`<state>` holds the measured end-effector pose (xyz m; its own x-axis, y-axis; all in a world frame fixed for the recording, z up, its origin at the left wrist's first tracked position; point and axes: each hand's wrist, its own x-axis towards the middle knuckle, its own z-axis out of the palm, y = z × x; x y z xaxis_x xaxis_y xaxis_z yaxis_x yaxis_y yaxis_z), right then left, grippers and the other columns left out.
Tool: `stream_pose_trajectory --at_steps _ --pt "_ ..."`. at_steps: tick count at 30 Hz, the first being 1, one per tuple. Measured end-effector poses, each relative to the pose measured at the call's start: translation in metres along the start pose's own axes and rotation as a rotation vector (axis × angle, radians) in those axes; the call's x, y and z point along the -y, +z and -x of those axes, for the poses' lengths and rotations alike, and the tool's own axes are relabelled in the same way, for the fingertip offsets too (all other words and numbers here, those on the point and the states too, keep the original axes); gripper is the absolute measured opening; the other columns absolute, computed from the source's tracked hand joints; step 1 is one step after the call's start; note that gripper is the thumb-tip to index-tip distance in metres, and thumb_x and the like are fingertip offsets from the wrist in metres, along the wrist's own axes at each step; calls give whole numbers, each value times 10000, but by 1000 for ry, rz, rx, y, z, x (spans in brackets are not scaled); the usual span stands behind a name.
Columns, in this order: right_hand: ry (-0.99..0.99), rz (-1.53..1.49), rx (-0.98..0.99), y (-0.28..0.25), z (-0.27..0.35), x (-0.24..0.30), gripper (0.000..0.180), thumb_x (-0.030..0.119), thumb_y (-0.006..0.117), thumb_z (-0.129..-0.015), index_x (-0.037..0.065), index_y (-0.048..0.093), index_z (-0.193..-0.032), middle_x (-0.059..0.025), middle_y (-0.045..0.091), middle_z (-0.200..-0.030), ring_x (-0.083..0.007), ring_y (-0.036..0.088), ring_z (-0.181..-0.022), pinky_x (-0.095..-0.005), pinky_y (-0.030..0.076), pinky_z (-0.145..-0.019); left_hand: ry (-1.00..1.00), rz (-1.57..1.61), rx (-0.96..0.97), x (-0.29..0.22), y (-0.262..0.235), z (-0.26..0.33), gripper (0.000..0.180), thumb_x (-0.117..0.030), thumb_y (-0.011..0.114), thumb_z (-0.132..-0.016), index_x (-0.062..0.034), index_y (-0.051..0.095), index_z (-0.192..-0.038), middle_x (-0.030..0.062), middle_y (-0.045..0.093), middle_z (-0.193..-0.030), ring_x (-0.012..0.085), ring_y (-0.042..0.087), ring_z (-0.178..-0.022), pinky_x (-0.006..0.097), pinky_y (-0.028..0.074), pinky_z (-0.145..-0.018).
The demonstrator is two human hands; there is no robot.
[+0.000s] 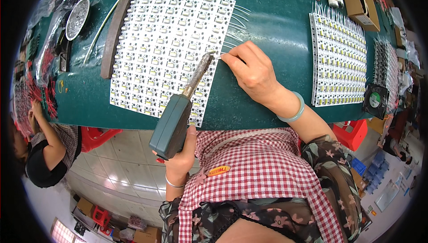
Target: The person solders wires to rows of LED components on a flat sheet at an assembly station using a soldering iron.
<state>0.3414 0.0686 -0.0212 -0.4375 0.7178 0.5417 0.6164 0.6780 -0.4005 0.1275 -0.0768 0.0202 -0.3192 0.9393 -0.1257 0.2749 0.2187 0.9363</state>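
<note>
A white panel of small LED circuit boards (167, 42) lies on the green table before me. My left hand (180, 156) grips a dark green soldering gun (171, 120) from below, its metal barrel slanting up over the panel. The tip is close to the panel's right edge, beside my right fingertips. My right hand (253, 71) is closed in a pinch at that edge, on what looks like a thin white wire, mostly hidden by the fingers. Several white wires (238, 20) stick out from the same edge farther up.
A dark bar (115, 42) lies along the panel's left edge. Farther left are a metal dish (77, 19) and plastic bags. On the right stand stacked wired panels (339, 60), a small black fan (375, 99) and a cardboard box (359, 2). Another person (47, 154) works at far left.
</note>
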Motion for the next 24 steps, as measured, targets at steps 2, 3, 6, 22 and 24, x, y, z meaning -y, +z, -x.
stream_pose_trajectory --at_steps 2,3,6,22,24 --pt "3 3 -2 0 0 0 193 -6 643 -711 -11 657 -903 -77 567 -828 -224 565 -772 -322 496 -669 -72 6 -7 -4 0 -1 272 -32 784 -778 61 688 -1016 128 715 -915 179 676 -736 290 531 -656" --pt "3 2 -2 0 0 0 193 -6 643 -711 -11 657 -903 -77 567 -828 -224 565 -772 -322 496 -669 -50 8 -19 -7 2 -2 269 -34 784 -778 60 690 -1013 128 717 -914 178 679 -735 289 532 -653" --pt "-10 15 -15 1 -1 0 183 13 643 -715 -5 656 -896 -69 569 -829 -222 563 -771 -325 479 -658 -35 11 -35 -9 4 -3 259 -38 784 -778 58 697 -1002 124 723 -905 176 684 -730 287 534 -647" --pt "-43 -23 0 0 4 7 206 38 648 -704 11 639 -909 -56 568 -824 -219 557 -782 -324 483 -662 -55 -24 -50 -13 2 3 237 -58 791 -774 40 707 -973 107 719 -859 162 668 -689 286 520 -624" --pt "-37 -31 2 0 3 8 205 34 647 -702 11 637 -906 -57 565 -824 -220 556 -783 -325 491 -667 -64 -27 -40 -11 1 5 237 -58 789 -776 40 704 -974 107 717 -864 160 669 -693 284 520 -626"
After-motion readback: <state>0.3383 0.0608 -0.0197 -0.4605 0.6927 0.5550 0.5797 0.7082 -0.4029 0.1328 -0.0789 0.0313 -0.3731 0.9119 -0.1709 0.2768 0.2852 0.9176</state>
